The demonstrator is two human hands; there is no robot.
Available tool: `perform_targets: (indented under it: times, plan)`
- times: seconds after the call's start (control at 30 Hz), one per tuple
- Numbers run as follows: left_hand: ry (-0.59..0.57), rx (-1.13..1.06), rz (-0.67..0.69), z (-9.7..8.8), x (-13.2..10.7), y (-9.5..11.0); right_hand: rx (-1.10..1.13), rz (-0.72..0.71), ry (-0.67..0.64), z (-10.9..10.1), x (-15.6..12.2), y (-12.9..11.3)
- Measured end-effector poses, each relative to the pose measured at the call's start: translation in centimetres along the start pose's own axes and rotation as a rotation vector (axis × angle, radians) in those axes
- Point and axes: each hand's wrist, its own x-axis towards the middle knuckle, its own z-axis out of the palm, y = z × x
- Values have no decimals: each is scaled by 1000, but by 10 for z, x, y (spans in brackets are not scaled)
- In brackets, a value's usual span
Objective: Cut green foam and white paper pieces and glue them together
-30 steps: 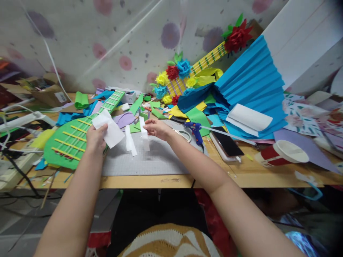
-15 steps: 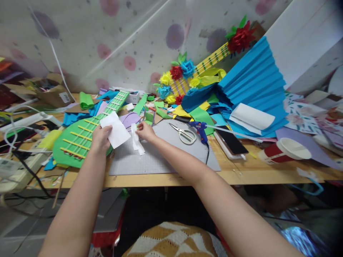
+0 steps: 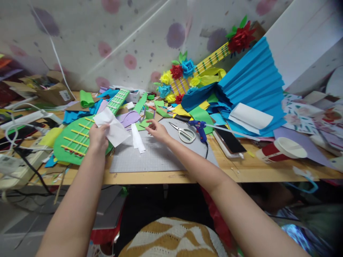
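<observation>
My left hand (image 3: 98, 137) is closed on a white paper sheet (image 3: 114, 127), held above the body of a green paper guitar (image 3: 72, 139). My right hand (image 3: 158, 130) hovers over the grey cutting mat (image 3: 160, 157) with its fingers apart and nothing in them. It is just right of white paper strips (image 3: 137, 139) that lie on the mat. Scissors (image 3: 183, 132) lie on the mat to the right of that hand.
A blue glue gun (image 3: 199, 129), a phone (image 3: 230, 141) and a tipped red paper cup (image 3: 281, 151) lie to the right. A blue pleated paper fan (image 3: 252, 80), paper flowers (image 3: 177, 76) and coloured scraps crowd the back. Cables and a cardboard box (image 3: 50, 91) sit at the left.
My right hand carried a white strip left, laid it with the other strips on the mat, let go and drew back to the right. My left hand kept the sheet.
</observation>
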Motion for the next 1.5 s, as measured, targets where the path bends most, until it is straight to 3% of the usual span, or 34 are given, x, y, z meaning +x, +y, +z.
perform_targets:
  times: [0.1,0.3,0.7,0.87,1.03,1.1,1.2,1.33,1.5]
  plan:
    - [3,-31,1,3,-1,-1,10,-86,-38,-11,-8,-4]
    - [-47,-3,47,6,-2,-9,-224,-216,-244,-22,-16,-7]
    - [-52,-35,48,27,-6,-7,-304,-124,-90,-54,-26,23]
    - [-166,69,-15,38,-27,-20,-72,86,82,-67,-23,34]
    - [-470,52,-123,64,-70,-47,449,336,-38,-72,-24,38]
    - [-528,65,-150,75,-84,-58,591,385,-102,-70,-26,40]
    - [-574,69,-143,87,-96,-70,637,414,-119,-67,-30,43]
    - [-599,41,-151,94,-100,-75,597,437,-41,-68,-33,48]
    - [-626,17,-176,97,-104,-80,513,370,-48,-76,-36,44]
